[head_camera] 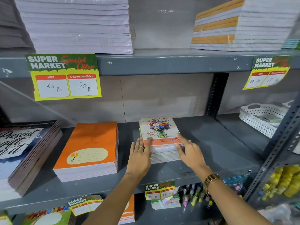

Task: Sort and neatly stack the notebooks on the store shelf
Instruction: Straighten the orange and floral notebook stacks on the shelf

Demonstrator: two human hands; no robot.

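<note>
— Hands first: where are they?

— Both sit at the flower-cover notebook stack (159, 138) on the grey middle shelf (211, 143). The left hand (140, 157) lies against the stack's near-left corner, fingers stretched flat, tips on the top cover's orange strip. The right hand (189, 151) presses the near-right corner, thumb against the page edges.

— So is either grip pinching anything?

— No. Each grip is spread, fingers loose and extended, bracing the stack from its two sides without closing round it.

— And around them?

— Left of the left hand, an orange notebook stack (88, 150) lies flat on the same shelf, a gap between the two piles. Further left sits a dark stack with script lettering (27, 150). Well to the right of the right hand, a white perforated basket (259, 118) stands on the neighbouring shelf section. Above the hands, a yellow price tag (65, 77) hangs from the upper shelf edge, reading 40 Rs and 20 Rs. A gold wristwatch (211, 181) circles the right wrist.
</note>
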